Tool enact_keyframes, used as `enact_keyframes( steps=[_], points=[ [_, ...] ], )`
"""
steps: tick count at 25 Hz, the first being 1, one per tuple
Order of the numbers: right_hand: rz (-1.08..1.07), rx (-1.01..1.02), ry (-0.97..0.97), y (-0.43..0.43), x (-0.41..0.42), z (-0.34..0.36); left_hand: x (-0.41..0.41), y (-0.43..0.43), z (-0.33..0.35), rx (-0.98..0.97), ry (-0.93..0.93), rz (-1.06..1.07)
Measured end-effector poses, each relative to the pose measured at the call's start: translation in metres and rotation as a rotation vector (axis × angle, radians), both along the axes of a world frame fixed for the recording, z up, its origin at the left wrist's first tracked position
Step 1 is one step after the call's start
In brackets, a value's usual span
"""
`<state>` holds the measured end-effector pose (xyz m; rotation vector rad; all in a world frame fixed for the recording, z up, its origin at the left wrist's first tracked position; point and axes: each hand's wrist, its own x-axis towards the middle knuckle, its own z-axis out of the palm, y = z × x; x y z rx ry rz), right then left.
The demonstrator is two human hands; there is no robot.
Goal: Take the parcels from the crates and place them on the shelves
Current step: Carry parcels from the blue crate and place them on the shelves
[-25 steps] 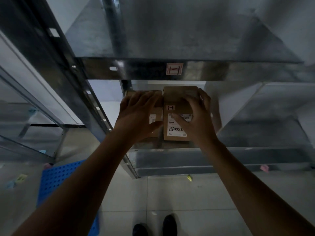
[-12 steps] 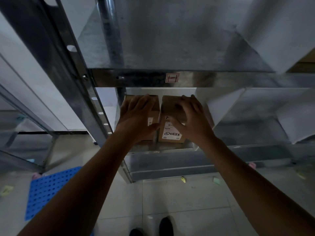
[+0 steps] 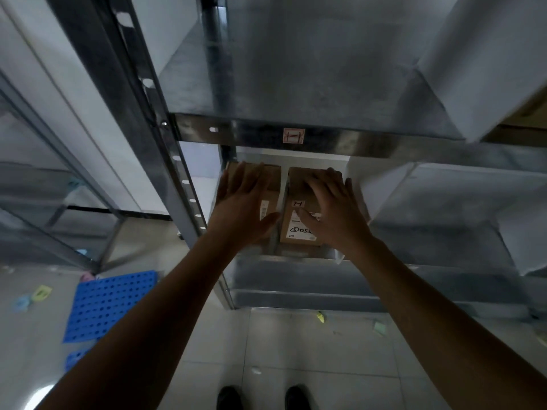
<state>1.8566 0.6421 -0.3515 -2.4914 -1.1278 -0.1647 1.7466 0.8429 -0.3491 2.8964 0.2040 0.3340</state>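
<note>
Head: two brown, labelled parcels (image 3: 298, 232)

I saw a parcel storeroom: galvanised metal shelves (image 3: 340, 142) with a handwritten tag (image 3: 293, 135) on one edge, brown cardboard parcels (image 3: 297, 232) bearing shipping labels, and a blue perforated crate (image 3: 109, 306) on the tiled floor (image 3: 296, 350).

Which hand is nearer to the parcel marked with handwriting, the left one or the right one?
Right. The right hand lies on the marked parcel, over its right part. The left hand rests on the neighbouring parcel, to its left.
</note>
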Motion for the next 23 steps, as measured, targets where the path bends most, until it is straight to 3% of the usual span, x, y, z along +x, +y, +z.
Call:
enact_keyframes(
  steps=[8,11,16,23],
  points=[
    [0.252,0.117,0.006,-0.014,-0.035,0.008,-0.103,-0.056,-0.008,-0.124,-0.079,0.321],
    [0.398,0.018,0.057,-0.021,-0.07,-0.008,-0.165,-0.084,-0.027,-0.129,-0.086,0.49],
    [0.651,-0.139,0.188,-0.003,-0.159,-0.035,-0.276,-0.131,-0.045,-0.203,0.065,0.857],
    [1.005,-0.269,0.161,0.02,-0.316,-0.051,-0.433,-0.174,-0.047,-0.209,0.089,1.262]
  ],
)
